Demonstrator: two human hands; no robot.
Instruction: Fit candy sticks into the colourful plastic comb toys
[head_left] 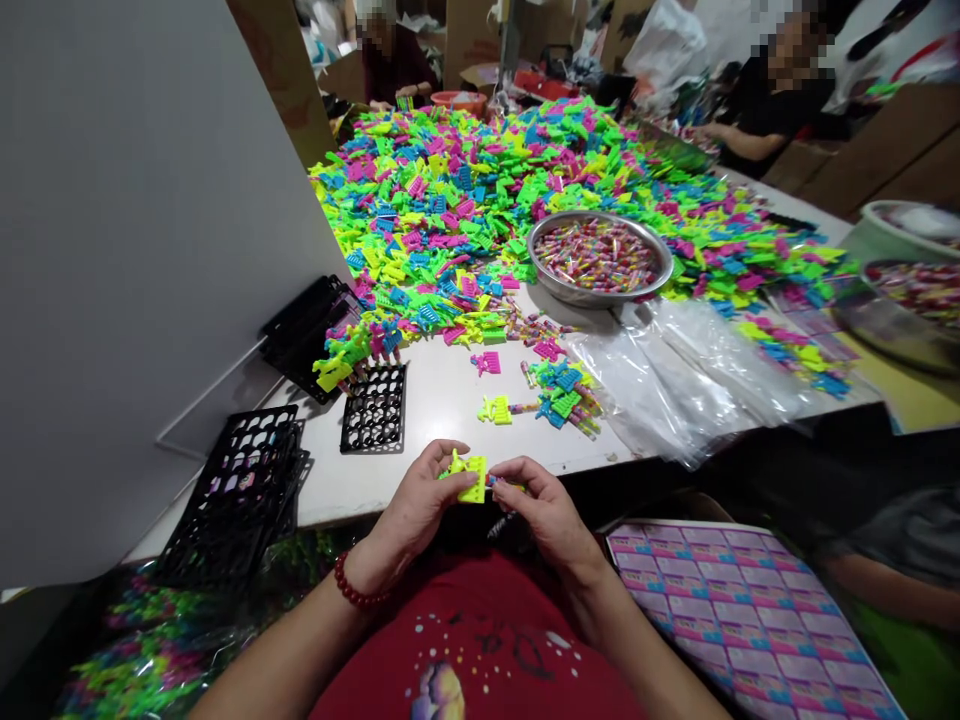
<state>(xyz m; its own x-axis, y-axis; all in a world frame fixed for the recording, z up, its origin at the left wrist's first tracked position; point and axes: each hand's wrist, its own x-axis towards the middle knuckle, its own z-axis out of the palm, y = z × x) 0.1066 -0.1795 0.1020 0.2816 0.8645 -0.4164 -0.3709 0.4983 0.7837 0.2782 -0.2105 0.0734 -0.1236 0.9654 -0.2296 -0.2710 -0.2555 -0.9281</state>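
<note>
My left hand (426, 500) pinches a yellow plastic comb-like piece (472, 482) just off the table's front edge. In my right hand (546, 505) is a small patterned stick (492, 481), mostly covered by the fingers, with its end at the yellow piece's side. Whether the two are joined, I cannot tell. On the table ahead lies another yellow piece (494, 409) with a patterned stick attached. Beside it is a small heap of blue, green and yellow pieces on sticks (564, 393). A pink piece (487, 362) lies behind.
A black perforated rack (375, 408) holds several finished-looking pieces at its back; more racks (232, 480) stack at left. A large colourful heap (465, 190), a metal bowl of sticks (598, 255) and plastic bags (675, 370) cover the table. Printed boxes (742, 610) sit lower right. Two people work beyond.
</note>
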